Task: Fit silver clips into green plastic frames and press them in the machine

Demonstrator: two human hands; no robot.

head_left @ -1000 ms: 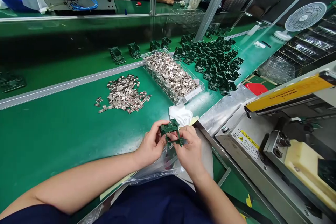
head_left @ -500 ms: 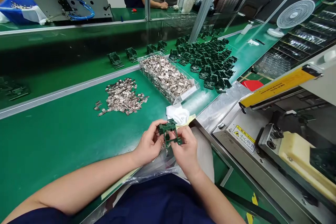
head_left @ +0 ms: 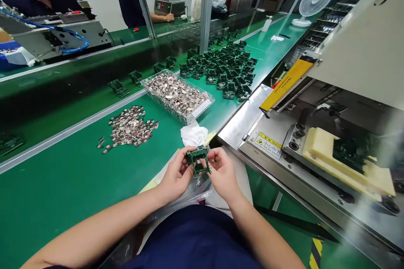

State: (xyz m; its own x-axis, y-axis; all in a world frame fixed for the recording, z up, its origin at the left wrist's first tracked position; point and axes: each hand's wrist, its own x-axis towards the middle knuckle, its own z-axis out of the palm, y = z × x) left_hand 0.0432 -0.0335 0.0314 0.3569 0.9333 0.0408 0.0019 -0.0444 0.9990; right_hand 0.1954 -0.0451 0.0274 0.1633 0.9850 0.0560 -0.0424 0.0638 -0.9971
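A dark green plastic frame (head_left: 199,161) with a wide opening is held in front of my body, above my lap. My left hand (head_left: 176,174) grips its left side between thumb and fingers. At its right edge, my right hand (head_left: 223,173) has its thumb and bent fingers closed against the frame; a small piece between them cannot be made out. Just beyond the hands lies a crumpled white cloth (head_left: 193,134). To the left on the green table is a loose pile of small silvery metal pieces (head_left: 131,126).
A clear plastic tray (head_left: 202,111) full of similar metal pieces stands ahead. Many green frames (head_left: 222,69) lie heaped behind it. At right is a machine with a yellow bar (head_left: 285,84) and a cream fixture (head_left: 318,147). A metal post (head_left: 206,12) rises behind the table.
The view has swung to the right, so the surroundings shift left. The green frame has turned to show its opening more, and my right fingers have drawn back to its right edge.
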